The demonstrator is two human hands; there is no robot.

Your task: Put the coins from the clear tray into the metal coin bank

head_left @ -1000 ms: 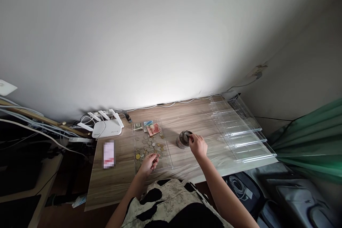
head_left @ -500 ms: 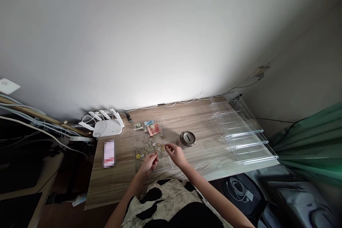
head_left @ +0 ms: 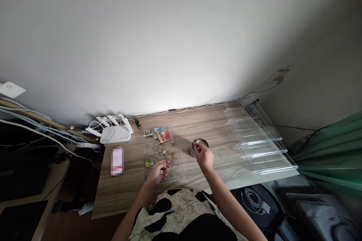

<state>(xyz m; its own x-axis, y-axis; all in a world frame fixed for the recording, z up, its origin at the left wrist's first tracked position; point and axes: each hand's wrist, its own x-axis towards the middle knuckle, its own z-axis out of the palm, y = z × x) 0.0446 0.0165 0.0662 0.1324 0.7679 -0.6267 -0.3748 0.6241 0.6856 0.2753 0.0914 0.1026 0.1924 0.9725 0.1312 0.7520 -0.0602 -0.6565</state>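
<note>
A clear flat tray (head_left: 179,169) on the wooden desk (head_left: 127,188) holds several loose coins (head_left: 158,154) and a few folded banknotes (head_left: 163,135) at its far end. My left hand (head_left: 160,170) rests on the tray's near part, fingers curled around a few coins. My right hand (head_left: 203,156) is pinched, fingertips at the near edge of a round metal money tin (head_left: 201,143) with a slot in its lid, just right of the tray. What the pinch holds is too small to make out.
A white router (head_left: 114,134) with antennas and cables sits at the desk's back left. A pixelated card (head_left: 117,160) lies left of the tray. Stacked clear acrylic trays (head_left: 256,139) fill the desk's right end. A green curtain (head_left: 330,147) hangs at right.
My right hand went from the tin to the coins in the tray, then came back to the tin with fingers pinched. My left hand stayed on the tray.
</note>
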